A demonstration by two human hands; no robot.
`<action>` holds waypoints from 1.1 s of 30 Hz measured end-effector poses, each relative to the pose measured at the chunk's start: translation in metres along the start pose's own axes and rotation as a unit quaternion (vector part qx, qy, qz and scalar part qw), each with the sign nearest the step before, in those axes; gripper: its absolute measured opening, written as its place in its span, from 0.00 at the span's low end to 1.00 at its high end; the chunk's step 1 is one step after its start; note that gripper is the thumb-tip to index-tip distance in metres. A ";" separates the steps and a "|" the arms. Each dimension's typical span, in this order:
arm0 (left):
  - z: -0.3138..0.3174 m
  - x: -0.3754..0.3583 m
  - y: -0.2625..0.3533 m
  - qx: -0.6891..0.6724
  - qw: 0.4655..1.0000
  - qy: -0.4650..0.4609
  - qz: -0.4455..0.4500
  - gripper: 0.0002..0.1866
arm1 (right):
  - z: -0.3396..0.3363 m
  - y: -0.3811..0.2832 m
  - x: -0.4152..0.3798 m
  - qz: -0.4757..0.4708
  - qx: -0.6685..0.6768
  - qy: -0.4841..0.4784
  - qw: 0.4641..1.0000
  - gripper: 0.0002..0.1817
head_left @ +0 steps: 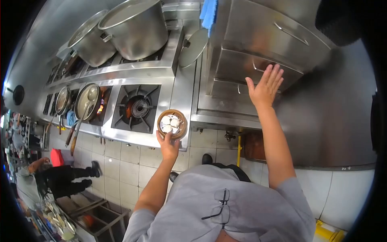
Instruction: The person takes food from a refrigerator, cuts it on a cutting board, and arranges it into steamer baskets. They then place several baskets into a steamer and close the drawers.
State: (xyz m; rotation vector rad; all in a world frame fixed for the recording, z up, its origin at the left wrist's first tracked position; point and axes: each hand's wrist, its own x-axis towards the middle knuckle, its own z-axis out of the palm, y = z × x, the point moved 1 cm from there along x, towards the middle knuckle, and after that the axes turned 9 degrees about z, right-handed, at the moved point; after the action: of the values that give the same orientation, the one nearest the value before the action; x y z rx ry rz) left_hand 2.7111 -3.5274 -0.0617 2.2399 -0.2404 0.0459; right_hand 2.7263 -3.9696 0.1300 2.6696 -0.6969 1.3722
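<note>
A round bamboo steamer basket (184, 128) with several white dumplings (169, 122) in it sits at the stove's front right corner. My left hand (169, 148) grips the near rim of the basket, fingers bent over its edge. To the right, my right hand (266, 88) is raised with fingers stretched and nothing in it, in front of the handled steel drawers (258, 64) of a cabinet. Left of the basket lies a burner (139, 108) with a black grate and an orange glow.
Two large steel pots (137, 30) stand on the raised back stove. A pan (86, 104) with a ladle sits over flames at left, its handles past the front edge. A round lid (194, 48) leans by the cabinet. Another person (60, 179) stands at far left near a metal rack (98, 222).
</note>
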 end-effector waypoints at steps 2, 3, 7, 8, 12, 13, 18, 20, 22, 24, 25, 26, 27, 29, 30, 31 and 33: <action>0.004 -0.002 -0.001 0.022 0.999 0.031 0.032 0.25 | -0.005 -0.003 0.003 -0.001 0.014 -0.001 1.000 0.62; 0.007 -0.002 -0.006 0.017 0.999 0.026 0.043 0.25 | -0.011 -0.006 0.003 0.007 0.028 -0.013 0.999 0.61; 0.005 0.005 -0.015 0.013 0.999 0.035 0.034 0.22 | -0.035 -0.024 -0.026 0.012 0.090 -0.007 0.996 0.50; 0.001 0.006 -0.018 0.015 0.999 0.021 0.041 0.21 | -0.034 -0.026 -0.037 -0.026 0.076 -0.026 0.996 0.40; -0.018 0.012 -0.047 0.037 0.996 0.010 0.079 0.18 | 0.022 -0.017 -0.084 0.002 0.064 -0.211 0.975 0.24; -0.030 0.013 -0.036 0.054 0.994 0.010 0.099 0.18 | 0.025 -0.020 -0.092 0.041 0.035 -0.223 0.973 0.20; -0.071 0.018 -0.054 0.062 0.987 -0.014 0.148 0.19 | 0.022 -0.011 -0.087 0.057 0.016 -0.270 0.961 0.12; -0.090 0.023 -0.044 0.040 0.990 -0.034 0.127 0.20 | 0.000 -0.008 -0.096 0.060 0.009 -0.297 0.953 0.11; -0.103 0.026 -0.039 0.038 0.989 -0.030 0.141 0.19 | -0.027 -0.010 -0.121 0.080 0.055 -0.272 0.957 0.13; -0.113 0.032 -0.038 0.054 0.984 -0.028 0.166 0.19 | -0.066 -0.010 -0.149 0.082 0.081 -0.250 0.961 0.13; -0.119 0.035 -0.032 0.067 0.983 -0.029 0.166 0.19 | -0.084 -0.010 -0.159 0.071 0.114 -0.233 0.963 0.13; -0.122 0.037 -0.027 0.071 0.981 -0.031 0.180 0.19 | -0.104 -0.012 -0.171 0.076 0.110 -0.231 0.964 0.13; -0.124 0.039 -0.026 0.070 0.980 -0.035 0.185 0.19 | -0.125 -0.014 -0.182 0.086 0.116 -0.255 0.956 0.12; -0.123 0.047 -0.019 0.023 0.969 -0.038 0.243 0.20 | -0.158 -0.014 -0.205 0.102 0.119 -0.275 0.949 0.11; -0.127 0.045 0.002 0.035 0.970 -0.054 0.235 0.20 | -0.173 -0.014 -0.218 0.100 0.141 -0.268 0.948 0.10; -0.124 0.047 0.016 0.034 0.968 -0.059 0.240 0.20 | -0.186 -0.014 -0.229 0.098 0.164 -0.261 0.946 0.08; -0.116 0.048 0.039 0.051 0.960 -0.096 0.260 0.17 | -0.212 -0.019 -0.246 0.123 0.174 -0.259 0.942 0.07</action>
State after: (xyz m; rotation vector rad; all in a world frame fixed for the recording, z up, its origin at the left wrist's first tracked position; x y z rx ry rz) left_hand 2.7563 -3.4689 0.0468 2.2256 -0.9466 0.1245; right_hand 2.4509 -3.8094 0.0675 3.3804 -0.9313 0.8862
